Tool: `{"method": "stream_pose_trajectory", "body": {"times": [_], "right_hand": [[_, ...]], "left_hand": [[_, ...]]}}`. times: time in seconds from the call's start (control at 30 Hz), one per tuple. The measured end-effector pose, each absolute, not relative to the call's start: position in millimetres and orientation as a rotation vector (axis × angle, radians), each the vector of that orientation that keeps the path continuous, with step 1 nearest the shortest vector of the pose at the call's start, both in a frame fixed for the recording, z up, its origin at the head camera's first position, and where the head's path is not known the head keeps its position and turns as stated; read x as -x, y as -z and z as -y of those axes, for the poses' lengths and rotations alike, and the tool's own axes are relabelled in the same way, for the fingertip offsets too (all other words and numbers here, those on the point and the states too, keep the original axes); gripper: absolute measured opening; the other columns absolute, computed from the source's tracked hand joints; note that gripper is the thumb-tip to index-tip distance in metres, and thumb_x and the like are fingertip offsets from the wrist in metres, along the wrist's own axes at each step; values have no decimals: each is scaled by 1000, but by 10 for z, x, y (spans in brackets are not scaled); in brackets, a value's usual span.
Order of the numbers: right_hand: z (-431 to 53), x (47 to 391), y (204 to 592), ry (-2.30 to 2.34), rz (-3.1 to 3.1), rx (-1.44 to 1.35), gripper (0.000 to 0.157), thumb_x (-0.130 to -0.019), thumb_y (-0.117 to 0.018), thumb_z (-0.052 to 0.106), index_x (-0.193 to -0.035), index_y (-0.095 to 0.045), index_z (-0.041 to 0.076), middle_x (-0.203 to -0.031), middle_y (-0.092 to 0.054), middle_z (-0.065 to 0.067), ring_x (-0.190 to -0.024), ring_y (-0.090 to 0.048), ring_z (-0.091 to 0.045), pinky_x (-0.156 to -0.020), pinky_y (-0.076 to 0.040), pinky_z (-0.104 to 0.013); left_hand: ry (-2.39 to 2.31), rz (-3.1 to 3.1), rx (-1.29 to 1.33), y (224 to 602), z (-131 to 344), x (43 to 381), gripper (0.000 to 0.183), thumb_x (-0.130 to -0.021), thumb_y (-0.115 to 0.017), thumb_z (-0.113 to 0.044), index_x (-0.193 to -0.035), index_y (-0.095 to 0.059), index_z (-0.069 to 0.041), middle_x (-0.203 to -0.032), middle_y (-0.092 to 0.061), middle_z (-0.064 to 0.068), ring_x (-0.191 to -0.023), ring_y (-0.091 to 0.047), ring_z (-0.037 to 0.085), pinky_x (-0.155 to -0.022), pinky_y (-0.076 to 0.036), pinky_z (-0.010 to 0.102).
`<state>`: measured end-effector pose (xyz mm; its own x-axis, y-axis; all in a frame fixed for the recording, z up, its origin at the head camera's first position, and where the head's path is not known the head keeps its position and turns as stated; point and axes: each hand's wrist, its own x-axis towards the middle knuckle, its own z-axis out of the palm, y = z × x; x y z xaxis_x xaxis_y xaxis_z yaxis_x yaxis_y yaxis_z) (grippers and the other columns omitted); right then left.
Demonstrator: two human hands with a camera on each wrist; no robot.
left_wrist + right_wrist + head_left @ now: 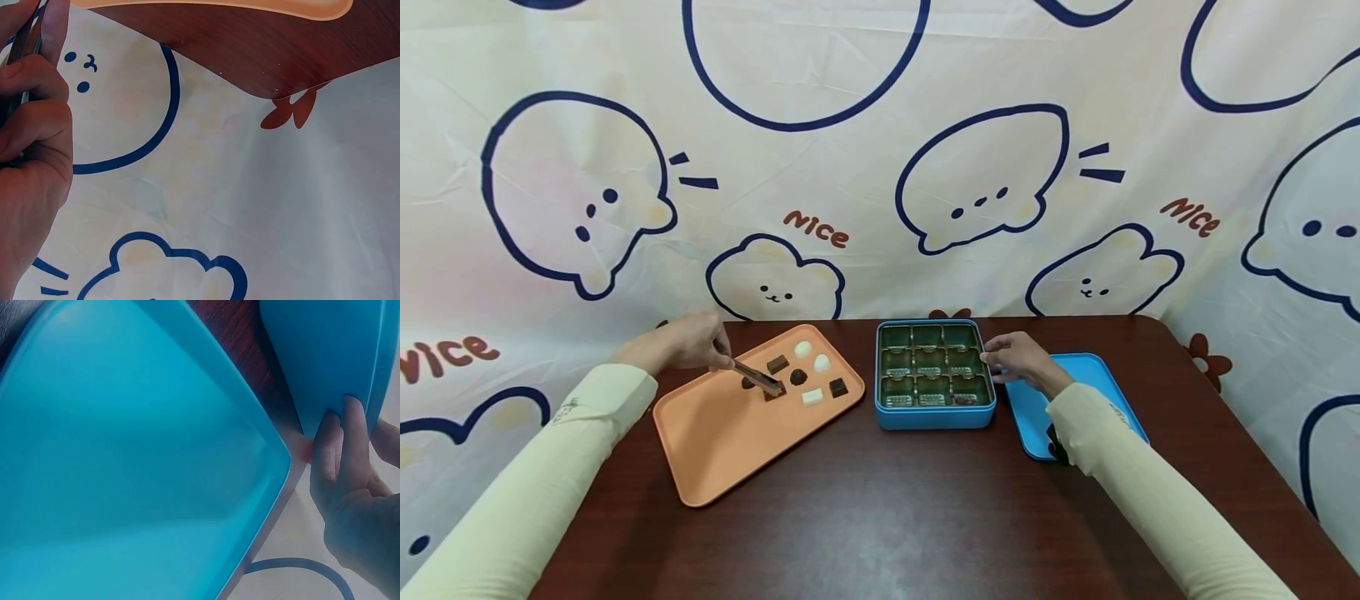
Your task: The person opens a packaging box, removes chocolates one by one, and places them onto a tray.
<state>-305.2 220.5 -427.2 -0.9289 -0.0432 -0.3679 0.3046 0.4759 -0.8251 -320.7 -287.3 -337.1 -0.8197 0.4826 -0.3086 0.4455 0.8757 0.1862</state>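
Note:
My left hand (pixel 692 340) grips a pair of slim metal tongs (pixel 751 373), with the fingers curled round them in the left wrist view. The tong tips reach down to a brown chocolate piece (pixel 774 395) on the orange tray (pixel 715 454). Other chocolates lie around it, among them a white dome (pixel 802 349), a white block (pixel 812 397) and a dark square (pixel 838 387). My right hand (pixel 1021 360) rests its extended fingertips (pixel 353 406) against the right side of the blue box (pixel 936 418). Inside that box sits a divided insert (pixel 912 362) with several square compartments.
A blue lid (pixel 1101 387) lies on the dark wooden table (pixel 880 517) right of the box, partly beneath my right forearm. Behind the table hangs a printed cloth (pixel 865 192). The tray stands at a slant, its right end near the box.

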Motion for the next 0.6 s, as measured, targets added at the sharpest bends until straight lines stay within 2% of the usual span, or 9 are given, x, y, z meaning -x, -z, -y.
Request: {"method": "stream_pose_trajectory", "body": {"times": [0.3, 0.43, 0.6], "right_hand": [[-2194, 3055, 4265, 1430, -2391, -232, 44, -102, -57, 15, -141, -49, -3, -134, -53, -26, -121, -57, -40, -83, -57, -40], [-2183, 3052, 4260, 1422, -2394, -232, 44, -102, -57, 16, -141, -49, -4, -134, -53, -26, -119, -58, -39, -84, -57, -40], [-2180, 3042, 4252, 1423, -2394, -230, 44, -102, -57, 15, -140, -49, -4, -133, -54, -26, -118, -58, -39, -84, -57, -41]], "left_hand": [[-227, -2701, -657, 3347, 2908, 3201, 12, -84, -75, -15, -73, -77, -9, -64, -66, -4, -57, -51, 9, -54, -44, 27], [-261, -2724, -665, 3239, 2867, 3226, 12, -83, -76, -15, -76, -77, -5, -65, -64, -4, -58, -51, 10, -54, -43, 27], [-267, -2789, -698, 3059, 2669, 3266, 12, -83, -77, -18, -77, -77, -7, -68, -65, -2, -58, -52, 12, -56, -43, 28]]}}
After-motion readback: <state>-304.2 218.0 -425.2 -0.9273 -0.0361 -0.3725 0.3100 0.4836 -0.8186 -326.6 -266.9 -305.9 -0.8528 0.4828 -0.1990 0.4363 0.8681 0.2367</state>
